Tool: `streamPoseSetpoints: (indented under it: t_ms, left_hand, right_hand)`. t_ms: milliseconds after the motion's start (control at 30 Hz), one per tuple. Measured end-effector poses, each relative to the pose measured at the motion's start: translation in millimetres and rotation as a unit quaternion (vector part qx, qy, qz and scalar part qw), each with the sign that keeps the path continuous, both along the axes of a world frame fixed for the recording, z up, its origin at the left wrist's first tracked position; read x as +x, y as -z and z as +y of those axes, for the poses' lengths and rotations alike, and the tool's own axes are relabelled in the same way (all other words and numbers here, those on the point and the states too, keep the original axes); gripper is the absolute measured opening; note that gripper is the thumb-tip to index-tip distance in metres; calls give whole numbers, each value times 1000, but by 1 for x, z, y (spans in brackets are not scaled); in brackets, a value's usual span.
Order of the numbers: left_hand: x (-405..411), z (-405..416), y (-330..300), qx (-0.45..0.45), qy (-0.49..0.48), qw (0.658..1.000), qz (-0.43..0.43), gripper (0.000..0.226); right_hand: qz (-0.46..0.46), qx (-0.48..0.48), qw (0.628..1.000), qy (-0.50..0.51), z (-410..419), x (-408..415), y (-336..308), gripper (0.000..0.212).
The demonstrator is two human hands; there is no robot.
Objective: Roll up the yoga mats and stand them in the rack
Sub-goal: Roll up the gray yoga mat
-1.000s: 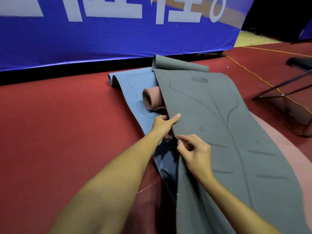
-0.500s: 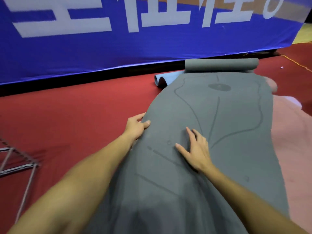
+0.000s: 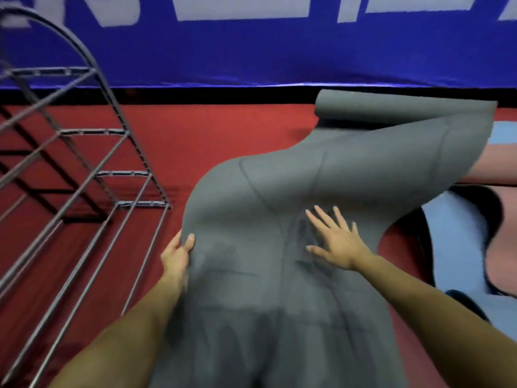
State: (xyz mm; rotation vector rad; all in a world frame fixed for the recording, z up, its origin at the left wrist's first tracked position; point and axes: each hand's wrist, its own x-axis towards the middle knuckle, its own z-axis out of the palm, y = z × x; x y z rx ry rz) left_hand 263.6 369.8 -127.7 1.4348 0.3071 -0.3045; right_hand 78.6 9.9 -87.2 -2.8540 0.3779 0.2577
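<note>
The red floor (image 3: 229, 141) and the blue banner (image 3: 251, 51) at twelve o'clock filled most of the view, which had been swung leftward over the last second, so that the metal rack (image 3: 84, 169) was brought in at nine to ten o'clock, where a second earlier a frame had been seen at three o'clock. The rack was seen lying or leaning low; which could not be told.

The grey mat (image 3: 293, 219) had been dragged clear of the pile and was spread from six o'clock up the middle, bent in an S, with its far end curled into a loose roll at one o'clock. The blue mat (image 3: 458, 247) and the pink mat (image 3: 500, 247), formerly beneath it, were left exposed at three o'clock, still unrolled. It was judged that the grey mat had been separated and was being straightened for rolling; no mat had yet been stood in the rack.

The left hand (image 3: 177, 256) was held at the mat's left edge, at seven o'clock of centre, the edge being pinched between thumb and fingers. The right hand (image 3: 335, 242), which a second before had pinched the edge, was now laid flat on the mat near centre, fingers spread and straight, nothing being grasped.
</note>
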Motion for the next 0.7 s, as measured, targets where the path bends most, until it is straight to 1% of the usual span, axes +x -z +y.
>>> streamPoseSetpoints:
  t_ms: [33,67,100,133,167,200,233,267,300,333,367,433,467,533,567,600,633,667,700]
  left_hand:
    - [-1,3,13,14,2,1000,10,35]
    - [-3,6,24,50,11,999,7,34]
    - [-3,6,28,111,32,993,-10,35]
    - [1,6,30,211,68,974,-41,41]
    - [7,6,31,341,124,930,-64,53]
    - [10,7,25,461,184,865,-70,68]
    - [11,9,22,533,228,813,-63,84]
    - [8,10,21,557,263,785,-65,96]
    - [0,9,17,554,298,773,-76,104]
    - [-12,6,16,530,344,769,-94,109]
    - [-28,5,15,487,399,770,-108,115]
    - [-65,6,24,382,484,779,-109,133]
    - [-87,7,31,347,526,769,-109,136]
    - [-130,10,38,324,594,727,-118,127]
    - [-148,13,40,322,617,706,-130,121]
    - [-162,15,42,317,629,697,-137,116]
    - [-172,17,43,309,630,699,-135,114]
    - [-177,17,42,301,625,708,-132,112]
    - [-182,16,39,292,620,717,-128,110]
  right_hand:
    - [14,9,1000,2,5,7,1,94]
    - [28,13,1000,3,11,9,5,95]
    - [41,12,999,4,16,5,10,95]
    - [53,10,999,4,19,-2,14,96]
    - [62,7,998,5,21,-10,16,96]
    - [68,9,998,8,22,-20,18,97]
    - [71,16,997,14,23,-31,20,97]
    - [71,29,997,20,26,-43,21,97]
    - [66,50,996,25,32,-55,22,96]
    - [58,78,995,31,40,-67,24,95]
    - [56,113,991,37,52,-81,24,95]
    - [62,175,982,35,84,-114,19,106]
    - [74,211,974,23,101,-134,18,109]
    - [128,254,958,-29,133,-174,15,99]
    - [157,243,955,-69,148,-193,17,98]
    - [176,214,954,-110,161,-210,22,98]
    - [191,173,956,-138,169,-222,29,92]
    - [193,135,960,-153,171,-230,35,79]
    - [188,108,966,-141,171,-234,35,65]
